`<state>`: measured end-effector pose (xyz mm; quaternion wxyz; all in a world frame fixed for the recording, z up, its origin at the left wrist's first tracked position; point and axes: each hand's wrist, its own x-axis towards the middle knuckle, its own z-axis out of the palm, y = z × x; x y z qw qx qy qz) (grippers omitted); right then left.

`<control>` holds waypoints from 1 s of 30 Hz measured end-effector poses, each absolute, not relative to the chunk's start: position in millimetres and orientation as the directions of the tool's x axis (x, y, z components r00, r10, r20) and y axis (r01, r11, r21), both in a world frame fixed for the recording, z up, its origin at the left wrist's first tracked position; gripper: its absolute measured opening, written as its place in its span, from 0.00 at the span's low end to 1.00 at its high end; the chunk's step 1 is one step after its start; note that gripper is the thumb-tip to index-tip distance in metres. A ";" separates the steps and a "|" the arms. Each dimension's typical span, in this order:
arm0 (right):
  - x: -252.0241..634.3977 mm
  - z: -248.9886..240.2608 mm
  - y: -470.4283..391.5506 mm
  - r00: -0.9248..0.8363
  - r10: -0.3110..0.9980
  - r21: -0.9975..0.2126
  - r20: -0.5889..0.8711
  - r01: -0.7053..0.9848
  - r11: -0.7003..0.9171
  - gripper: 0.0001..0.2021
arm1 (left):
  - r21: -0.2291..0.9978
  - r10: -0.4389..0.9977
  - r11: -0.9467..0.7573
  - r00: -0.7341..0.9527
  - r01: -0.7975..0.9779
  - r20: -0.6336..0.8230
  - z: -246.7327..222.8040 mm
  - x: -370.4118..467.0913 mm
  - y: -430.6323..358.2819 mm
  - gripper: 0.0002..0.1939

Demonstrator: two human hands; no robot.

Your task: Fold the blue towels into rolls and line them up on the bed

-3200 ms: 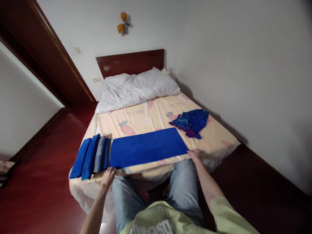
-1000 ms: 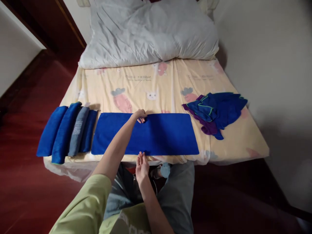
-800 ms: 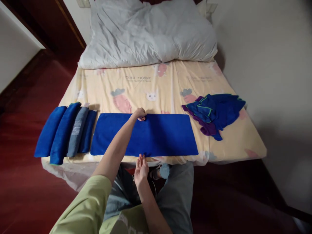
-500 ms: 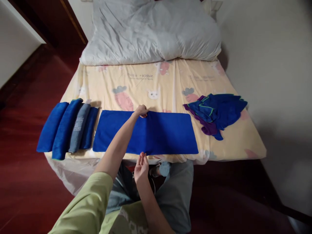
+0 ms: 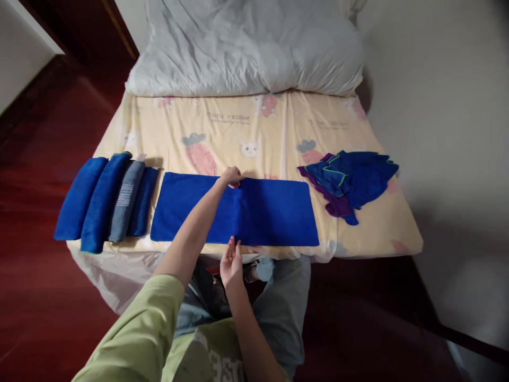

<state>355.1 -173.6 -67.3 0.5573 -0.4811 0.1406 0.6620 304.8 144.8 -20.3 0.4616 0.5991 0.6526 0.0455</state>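
Observation:
A blue towel (image 5: 278,212) lies spread as a long rectangle across the near side of the bed, with a faint crease at its middle. My left hand (image 5: 231,176) reaches over it and pinches the far edge near that crease. At the near edge, opposite, my right hand (image 5: 231,265) is turned palm up, its fingertips closed on the towel's border. To the left, several rolled or folded towels (image 5: 93,207) sit side by side, most of them blue and one grey (image 5: 128,199) with pale lettering. A crumpled heap of blue and purple cloths (image 5: 361,178) lies to the right.
The bed has a yellow sheet (image 5: 222,119) printed with carrots and rabbits. A grey quilt (image 5: 246,48) is bunched at the far end. My legs (image 5: 288,307) stand against the near bed edge. A pale wall (image 5: 445,132) runs along the right, with dark red floor (image 5: 35,212) at left.
The view has shifted slightly, so the bed sits a little higher. Both hands keep to the middle of the towel's far and near edges; the crease's shading has softened.

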 end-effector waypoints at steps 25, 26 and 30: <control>525.4 200.6 -132.7 0.298 0.922 -0.826 -0.246 -0.562 -0.039 0.04 | 0.940 1.000 0.012 -0.010 0.340 -0.010 301.6 222.6 24.5 0.15; 533.0 217.9 -127.0 0.270 0.935 -0.839 -0.231 -0.542 -0.050 0.04 | 0.948 1.000 0.005 -0.012 0.318 -0.001 311.2 214.1 13.2 0.15; 553.2 278.3 -112.2 0.173 0.969 -0.894 -0.174 -0.440 -0.082 0.06 | 0.968 0.999 0.012 -0.048 0.253 0.001 339.7 182.6 -30.2 0.15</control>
